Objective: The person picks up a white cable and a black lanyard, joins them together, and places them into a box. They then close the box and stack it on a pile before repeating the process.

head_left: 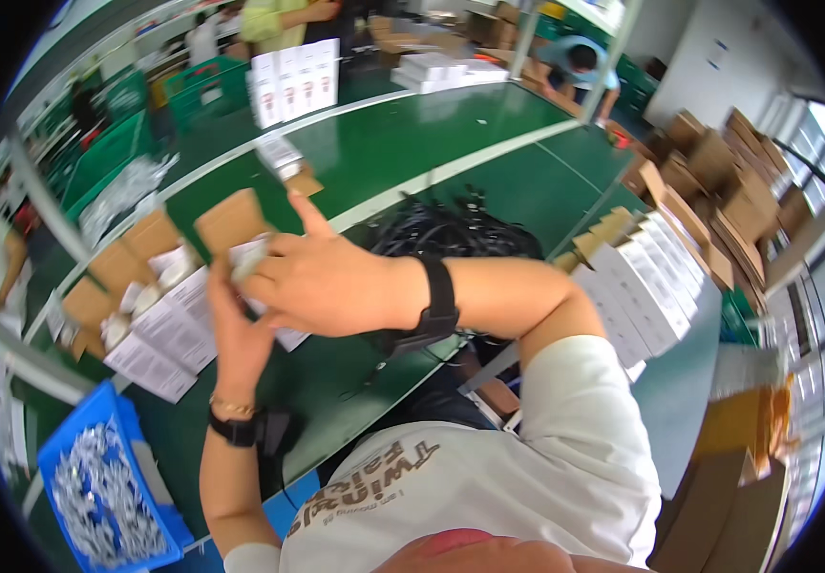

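Observation:
Both my hands meet at an upright white carton whose brown flap [229, 220] stands raised. My left hand [239, 329] is closed around the carton's near side. My right hand [331, 285] reaches over its open top, thumb and lower fingers closed on a small whitish item [248, 254], index finger stretched away. The item's kind is hidden by the fingers and blur. Directly left stand several similar white cartons [169, 329] with raised brown flaps and white contents showing. Beyond my right hand lies a pile of black cables [460, 224].
A blue bin [150, 458] of small silvery packets stands at lower left. Another carton [281, 155] lies on the green table [403, 143]. White cartons stand in a row [637, 286] at right and in a group [295, 84] at the far edge. Another person [575, 72] bends at far right.

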The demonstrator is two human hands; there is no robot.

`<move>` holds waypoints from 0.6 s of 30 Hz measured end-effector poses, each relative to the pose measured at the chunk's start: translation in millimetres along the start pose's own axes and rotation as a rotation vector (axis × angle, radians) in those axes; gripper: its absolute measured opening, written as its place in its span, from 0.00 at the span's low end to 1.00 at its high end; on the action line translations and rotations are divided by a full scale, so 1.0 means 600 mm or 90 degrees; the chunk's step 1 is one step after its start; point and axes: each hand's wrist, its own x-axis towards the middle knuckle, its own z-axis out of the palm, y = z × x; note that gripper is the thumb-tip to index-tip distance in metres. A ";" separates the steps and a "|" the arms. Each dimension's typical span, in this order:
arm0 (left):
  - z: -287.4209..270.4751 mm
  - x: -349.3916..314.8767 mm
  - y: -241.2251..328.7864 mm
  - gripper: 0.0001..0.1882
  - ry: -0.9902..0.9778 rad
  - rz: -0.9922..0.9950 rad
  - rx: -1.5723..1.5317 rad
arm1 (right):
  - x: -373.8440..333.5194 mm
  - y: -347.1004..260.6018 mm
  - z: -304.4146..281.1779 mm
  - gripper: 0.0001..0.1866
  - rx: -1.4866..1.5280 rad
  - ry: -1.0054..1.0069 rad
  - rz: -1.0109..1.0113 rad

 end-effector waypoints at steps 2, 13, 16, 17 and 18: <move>0.011 0.001 0.010 0.48 0.015 -0.048 -0.024 | -0.031 -0.004 -0.008 0.25 0.074 0.314 0.046; 0.077 -0.027 0.059 0.46 -0.018 -0.026 -0.255 | -0.076 -0.063 0.194 0.48 0.536 0.469 0.284; 0.081 -0.055 0.101 0.45 -0.123 -0.013 -0.273 | -0.106 -0.046 0.165 0.50 0.554 0.469 0.318; 0.082 -0.062 0.110 0.44 -0.172 -0.003 -0.281 | -0.121 -0.036 0.152 0.52 0.561 0.470 0.332; 0.083 -0.068 0.115 0.44 -0.182 0.004 -0.290 | -0.142 -0.027 0.137 0.52 0.550 0.475 0.342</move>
